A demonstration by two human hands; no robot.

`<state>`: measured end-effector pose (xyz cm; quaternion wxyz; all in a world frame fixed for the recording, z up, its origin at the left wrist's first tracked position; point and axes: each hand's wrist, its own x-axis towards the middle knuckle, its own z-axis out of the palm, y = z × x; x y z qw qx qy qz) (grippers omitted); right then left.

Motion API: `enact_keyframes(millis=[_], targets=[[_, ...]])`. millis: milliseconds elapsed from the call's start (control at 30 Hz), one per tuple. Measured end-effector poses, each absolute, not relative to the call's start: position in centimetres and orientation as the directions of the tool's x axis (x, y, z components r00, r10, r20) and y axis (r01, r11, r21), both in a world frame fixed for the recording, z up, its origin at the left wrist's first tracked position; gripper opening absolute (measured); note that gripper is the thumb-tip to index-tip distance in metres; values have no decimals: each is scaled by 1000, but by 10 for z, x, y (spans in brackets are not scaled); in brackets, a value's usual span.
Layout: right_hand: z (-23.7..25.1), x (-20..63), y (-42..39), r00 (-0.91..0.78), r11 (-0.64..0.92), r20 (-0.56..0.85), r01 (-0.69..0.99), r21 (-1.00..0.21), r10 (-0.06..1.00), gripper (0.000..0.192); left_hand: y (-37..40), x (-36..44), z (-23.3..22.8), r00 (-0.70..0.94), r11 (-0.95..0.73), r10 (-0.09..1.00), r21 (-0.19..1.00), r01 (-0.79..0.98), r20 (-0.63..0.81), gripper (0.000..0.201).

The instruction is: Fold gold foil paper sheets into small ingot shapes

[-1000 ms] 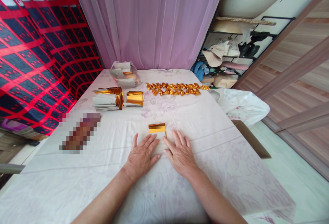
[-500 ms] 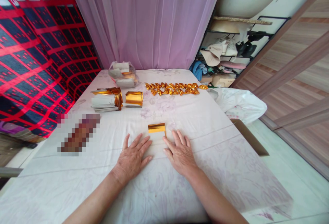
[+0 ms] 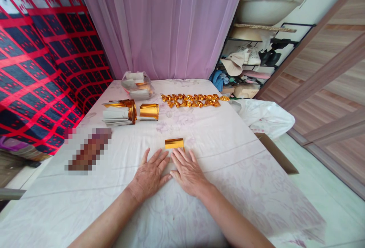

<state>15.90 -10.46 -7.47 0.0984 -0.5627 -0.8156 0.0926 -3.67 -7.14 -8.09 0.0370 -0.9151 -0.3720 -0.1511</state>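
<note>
Both hands lie flat, palms down, fingers spread, grasping nothing: left hand (image 3: 150, 174), right hand (image 3: 186, 172), side by side on the cloth-covered surface (image 3: 228, 157). Gold foil sheet (image 3: 174, 143) lies just beyond the fingertips, near the right hand's.

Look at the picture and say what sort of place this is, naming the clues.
Probably a room in a home used for handcraft: a table under a floral cloth, a lilac curtain behind it, and a cluttered shelf rack with hats and household things. Folded gold foil pieces lie in a row.
</note>
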Motion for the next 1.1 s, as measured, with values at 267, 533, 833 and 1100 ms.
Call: enact_keyframes(millis=[267, 533, 833, 1100], targets=[[-77, 178, -101, -325, 301, -40, 910, -284, 945, 62, -66, -43, -86, 685, -734, 658, 62, 677, 313, 45], [-80, 187, -105, -253, 253, 40, 917, -308, 967, 51, -58, -48, -85, 707, -740, 672, 175, 649, 222, 40], [-90, 194, -69, -90, 234, 342, 882, -409, 935, 33, -50, -36, -82, 548, -592, 803, 426, 684, 235, 17], [-101, 193, -69, -85, 313, 476, 850, -424, 875, 26, -51, -35, -84, 499, -571, 820, 446, 689, 280, 43]])
